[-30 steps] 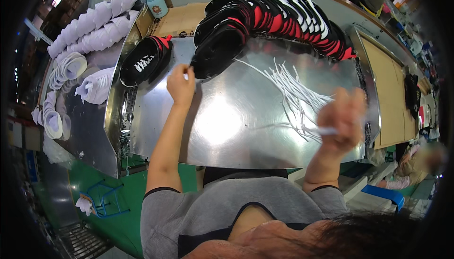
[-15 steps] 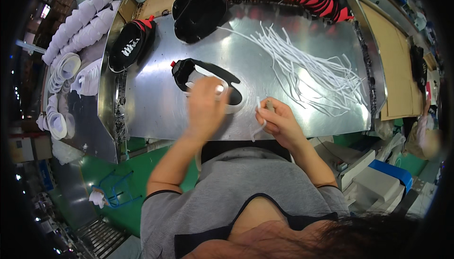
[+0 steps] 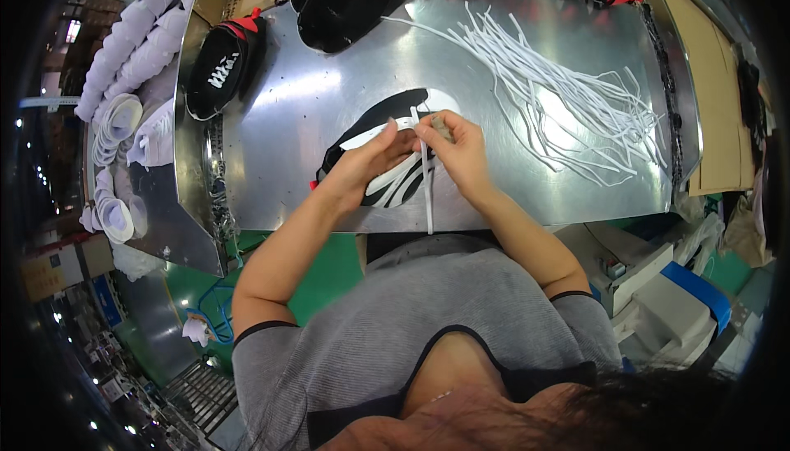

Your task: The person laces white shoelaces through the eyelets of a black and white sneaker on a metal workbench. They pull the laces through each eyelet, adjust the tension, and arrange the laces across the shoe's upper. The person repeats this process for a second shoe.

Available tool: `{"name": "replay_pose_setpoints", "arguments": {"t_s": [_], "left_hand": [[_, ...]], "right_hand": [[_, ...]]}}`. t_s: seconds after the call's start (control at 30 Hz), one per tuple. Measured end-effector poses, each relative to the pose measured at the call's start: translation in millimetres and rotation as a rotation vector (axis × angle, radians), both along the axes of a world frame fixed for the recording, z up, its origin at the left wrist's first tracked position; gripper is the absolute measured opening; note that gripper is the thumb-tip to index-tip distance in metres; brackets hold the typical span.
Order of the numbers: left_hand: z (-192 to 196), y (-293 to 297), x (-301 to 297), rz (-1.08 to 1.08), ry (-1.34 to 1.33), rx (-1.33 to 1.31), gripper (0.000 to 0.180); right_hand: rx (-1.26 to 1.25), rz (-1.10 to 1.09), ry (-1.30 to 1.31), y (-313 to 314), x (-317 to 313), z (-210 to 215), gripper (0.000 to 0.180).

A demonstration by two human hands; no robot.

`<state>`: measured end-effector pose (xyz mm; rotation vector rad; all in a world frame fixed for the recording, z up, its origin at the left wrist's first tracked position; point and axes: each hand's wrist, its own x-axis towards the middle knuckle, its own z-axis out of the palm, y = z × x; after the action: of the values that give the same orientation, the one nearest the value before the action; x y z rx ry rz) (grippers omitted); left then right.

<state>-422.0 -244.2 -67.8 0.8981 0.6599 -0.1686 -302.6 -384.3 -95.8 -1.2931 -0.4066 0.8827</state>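
A black and white shoe upper [image 3: 382, 115] with a small red tab lies slantwise near the front edge of the metal table. My left hand [image 3: 362, 169] grips it at its opening, thumb along the white eyelet strip and fingers partly hidden inside. My right hand [image 3: 462, 153] pinches a white shoelace [image 3: 428, 192] against the eyelet strip. One end of the lace pokes up above the strip, while the longer part hangs toward the table edge. Something beige is wrapped around a finger of my right hand. Whether the lace passes through an eyelet is hidden by my fingertips.
A loose bundle of white shoelaces [image 3: 568, 113] lies at the right. Black and red uppers [image 3: 341, 2] line the back, and a laced black one [image 3: 222, 68] sits at the left. White nested pieces [image 3: 123, 48] are stacked beyond the raised metal side wall [image 3: 194, 138].
The shoe upper has turned and come closer, its red tab now at the lower left. Both hands have met over it, and my right hand has brought the shoelace to the eyelet strip.
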Motion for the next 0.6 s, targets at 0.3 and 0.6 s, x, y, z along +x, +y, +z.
{"name": "replay_pose_setpoints", "arguments": {"t_s": [0.3,0.6], "left_hand": [[0.8,-32.6,3.4,0.239,-0.261,0.365,0.026],[7.6,-50.2,3.4,0.341,-0.22,0.58,0.02]], "right_hand": [[-0.048,0.1,-0.052,-12.0,3.9,22.0,0.011],[-0.09,0.092,-0.349,-28.4,-1.6,33.4,0.021]]}}
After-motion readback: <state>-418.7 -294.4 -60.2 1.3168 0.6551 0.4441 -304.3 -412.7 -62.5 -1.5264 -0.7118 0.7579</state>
